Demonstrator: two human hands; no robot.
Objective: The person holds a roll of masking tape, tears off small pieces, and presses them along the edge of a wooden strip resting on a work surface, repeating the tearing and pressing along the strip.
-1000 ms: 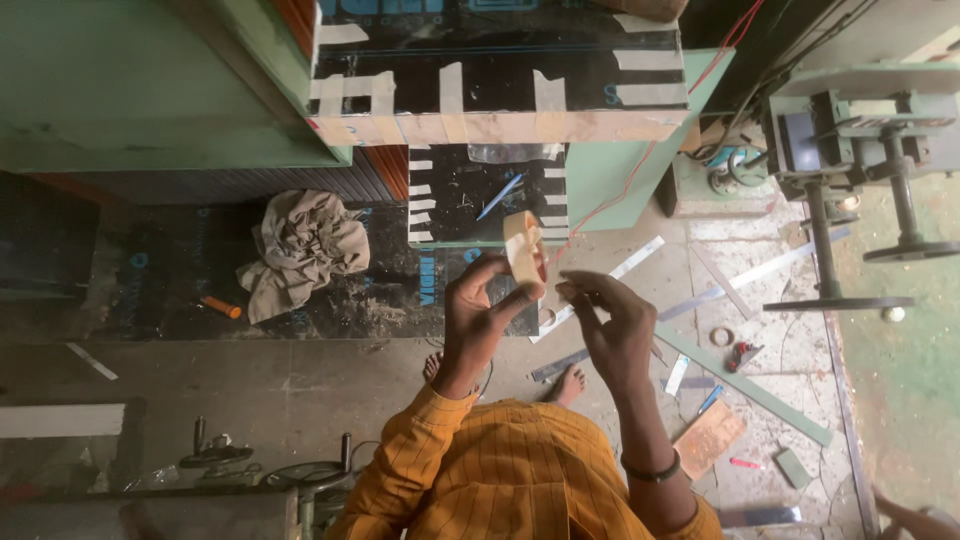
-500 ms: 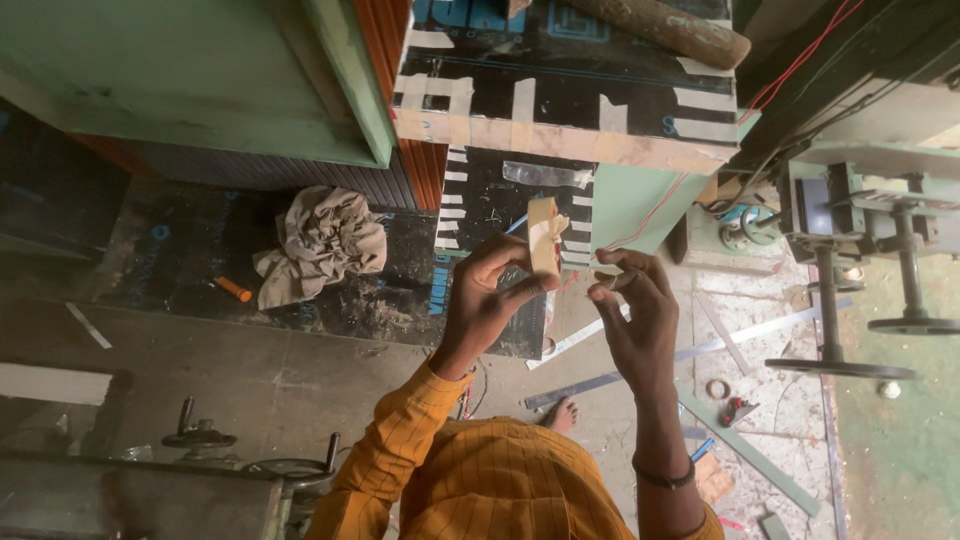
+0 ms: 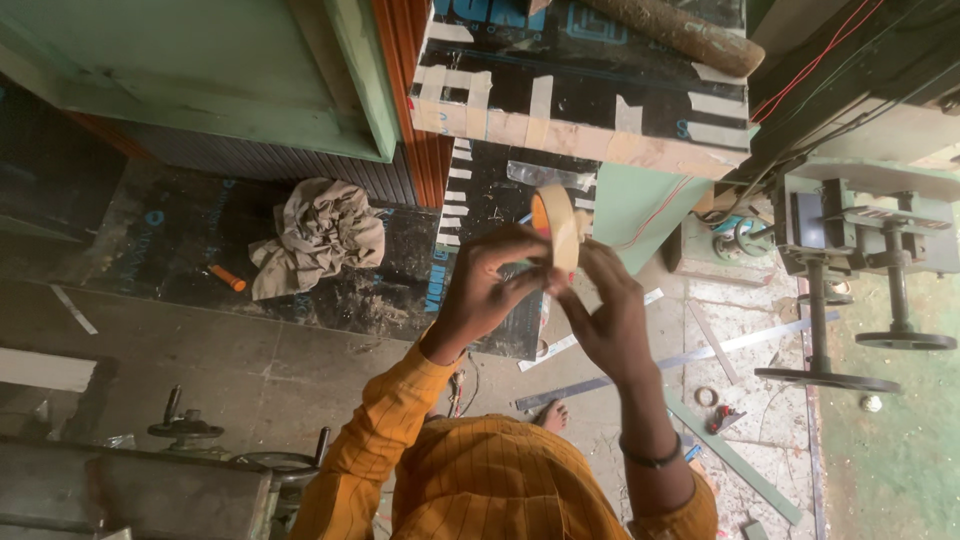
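Floor (image 3: 250, 360) fills the left of what we see, grey and dusty, with a white strip (image 3: 40, 368) lying at its far left edge. Further in, we see a small orange tool (image 3: 226, 277) beside a crumpled beige rag (image 3: 318, 235), both on a dark sheet under a green cabinet (image 3: 200, 70). Low down, grey machine handwheels (image 3: 185, 430) stand near our orange sleeve (image 3: 385, 425).

Toward the middle, our left hand (image 3: 485, 290) is raised with its fingers (image 3: 515, 245) clenched on the tape roll (image 3: 558, 225). The roll stands on edge, beige, its orange inner ring facing left. It hangs in the air in front of the taped desk (image 3: 600, 100), whose black top and edge carry many beige tape strips. A rusty bar (image 3: 680, 35) lies on top of that desk.

Just right of the roll, our right hand (image 3: 610, 320) meets it, fingers (image 3: 585, 255) pinched against the roll's near edge; we cannot tell whether they grip the roll itself or a loose end of tape. A dark bangle (image 3: 652, 460) sits on that wrist. A bare foot (image 3: 550, 415) shows below, between our arms.

Further right, metal strips (image 3: 700, 355) lie across the floor, with a small ring (image 3: 706, 396) near them. At the far right stands a green machine (image 3: 860, 230) with round handwheels (image 3: 905, 340), red wires (image 3: 800, 75) running above it.
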